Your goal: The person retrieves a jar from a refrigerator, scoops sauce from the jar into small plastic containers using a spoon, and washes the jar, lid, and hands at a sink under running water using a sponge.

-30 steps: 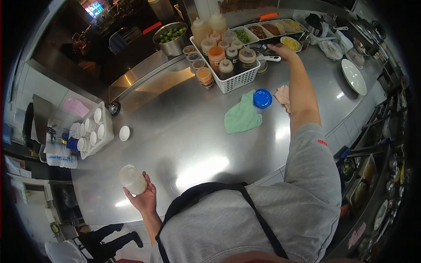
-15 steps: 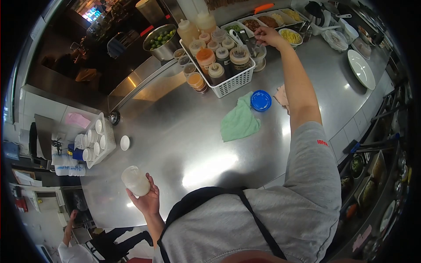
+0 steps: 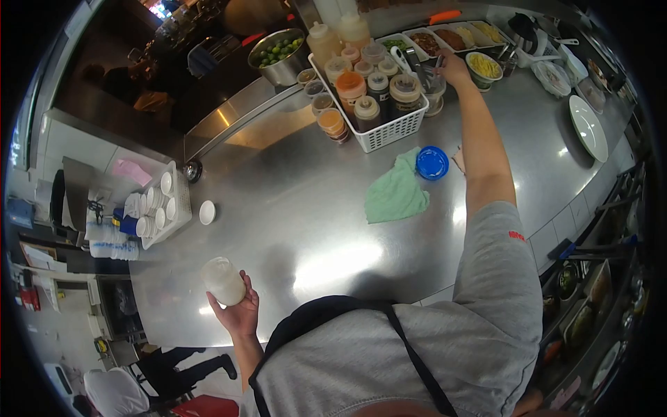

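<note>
My left hand is wrapped round a translucent plastic jar with whitish contents, held up over the near left of the steel table. At the far side my right arm is stretched out, and my right hand is closed at the top of a clear container with utensils standing in it. What its fingers pinch is too small to name. Left of that container stands a white basket full of squeeze bottles. A blue lid lies beside a green cloth on the table.
Food trays line the back, with a bowl of yellow shreds in front. A white oval plate lies at the right. Leftward are a small white cup and a cup basket. Another person stands behind, lower left.
The whole view has shifted, so most table items appear further right. My right hand stays at the utensil container and my left keeps the jar. The other person has changed posture.
</note>
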The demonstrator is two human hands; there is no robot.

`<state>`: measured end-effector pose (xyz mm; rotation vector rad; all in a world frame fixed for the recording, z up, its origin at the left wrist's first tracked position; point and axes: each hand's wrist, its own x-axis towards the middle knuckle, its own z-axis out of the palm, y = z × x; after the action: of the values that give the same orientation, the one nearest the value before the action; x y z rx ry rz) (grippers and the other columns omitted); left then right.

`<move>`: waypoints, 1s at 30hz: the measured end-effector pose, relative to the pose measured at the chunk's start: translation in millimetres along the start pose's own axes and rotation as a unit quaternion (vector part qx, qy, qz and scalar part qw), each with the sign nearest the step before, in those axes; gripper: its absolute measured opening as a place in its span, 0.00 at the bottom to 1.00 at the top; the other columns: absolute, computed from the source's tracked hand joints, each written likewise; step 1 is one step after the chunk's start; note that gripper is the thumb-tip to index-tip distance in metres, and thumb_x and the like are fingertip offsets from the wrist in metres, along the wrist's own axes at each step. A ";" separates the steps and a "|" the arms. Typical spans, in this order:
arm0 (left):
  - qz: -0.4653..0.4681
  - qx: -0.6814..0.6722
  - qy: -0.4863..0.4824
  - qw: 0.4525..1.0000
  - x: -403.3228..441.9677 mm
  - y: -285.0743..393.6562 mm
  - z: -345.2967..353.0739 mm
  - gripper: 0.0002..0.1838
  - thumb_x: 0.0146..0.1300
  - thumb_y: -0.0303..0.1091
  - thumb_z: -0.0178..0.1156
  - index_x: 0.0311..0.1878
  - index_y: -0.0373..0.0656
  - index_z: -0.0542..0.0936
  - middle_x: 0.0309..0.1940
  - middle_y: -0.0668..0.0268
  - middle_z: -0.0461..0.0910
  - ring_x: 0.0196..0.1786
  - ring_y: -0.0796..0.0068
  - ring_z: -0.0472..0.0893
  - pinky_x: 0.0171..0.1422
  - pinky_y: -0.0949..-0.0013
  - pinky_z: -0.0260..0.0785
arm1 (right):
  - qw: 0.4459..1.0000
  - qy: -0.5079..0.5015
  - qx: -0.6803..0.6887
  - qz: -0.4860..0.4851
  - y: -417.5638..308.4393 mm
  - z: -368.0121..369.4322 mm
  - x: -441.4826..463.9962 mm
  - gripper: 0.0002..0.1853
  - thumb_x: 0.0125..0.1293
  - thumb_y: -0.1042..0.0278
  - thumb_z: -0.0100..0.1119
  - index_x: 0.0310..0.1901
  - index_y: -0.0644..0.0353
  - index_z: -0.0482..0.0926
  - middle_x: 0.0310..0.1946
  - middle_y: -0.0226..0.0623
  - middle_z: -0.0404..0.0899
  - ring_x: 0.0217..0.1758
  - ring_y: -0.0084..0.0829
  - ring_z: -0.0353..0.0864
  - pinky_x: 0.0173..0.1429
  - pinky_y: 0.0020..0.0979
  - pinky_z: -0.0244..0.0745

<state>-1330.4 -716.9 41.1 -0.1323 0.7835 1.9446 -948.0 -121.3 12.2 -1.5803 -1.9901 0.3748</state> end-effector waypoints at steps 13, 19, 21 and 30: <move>-0.004 -0.006 -0.022 1.000 1.2 2.4 -5.5 0.37 0.59 0.63 0.48 0.62 0.43 0.64 0.55 0.54 0.71 0.54 0.59 0.75 0.48 0.57 0.73 | 0.995 -0.025 -0.052 -0.076 -18.4 -13.9 -28.8 0.20 0.45 0.76 0.65 0.42 0.61 0.72 0.33 0.46 0.78 0.40 0.46 0.78 0.43 0.39 0.71; 0.009 0.005 -0.003 1.000 0.2 6.4 -19.8 0.38 0.60 0.65 0.45 0.61 0.40 0.64 0.51 0.54 0.72 0.52 0.58 0.75 0.45 0.62 0.74 | 0.953 -0.023 -0.171 -0.250 -12.3 -9.4 -16.1 0.06 0.51 0.72 0.57 0.32 0.61 0.79 0.32 0.49 0.77 0.40 0.49 0.76 0.45 0.43 0.71; 0.005 0.001 -0.012 1.000 -2.0 8.2 -18.3 0.39 0.60 0.65 0.45 0.61 0.40 0.64 0.51 0.55 0.72 0.52 0.59 0.75 0.44 0.63 0.74 | 0.955 -0.014 -0.096 -0.280 7.9 -14.5 -2.5 0.10 0.43 0.80 0.60 0.32 0.61 0.77 0.29 0.47 0.75 0.34 0.45 0.76 0.40 0.39 0.71; 0.023 -0.004 -0.024 0.999 -1.4 13.4 -27.7 0.38 0.61 0.65 0.43 0.61 0.40 0.64 0.50 0.56 0.72 0.51 0.60 0.76 0.44 0.64 0.73 | 0.981 0.078 -0.008 -0.180 -18.1 -62.9 -81.1 0.09 0.48 0.82 0.60 0.32 0.66 0.73 0.24 0.40 0.72 0.28 0.34 0.72 0.34 0.33 0.67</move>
<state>-1347.4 -737.9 26.2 -0.0726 0.7533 1.9877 -914.0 -211.5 51.7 -1.1837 -2.1016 0.0894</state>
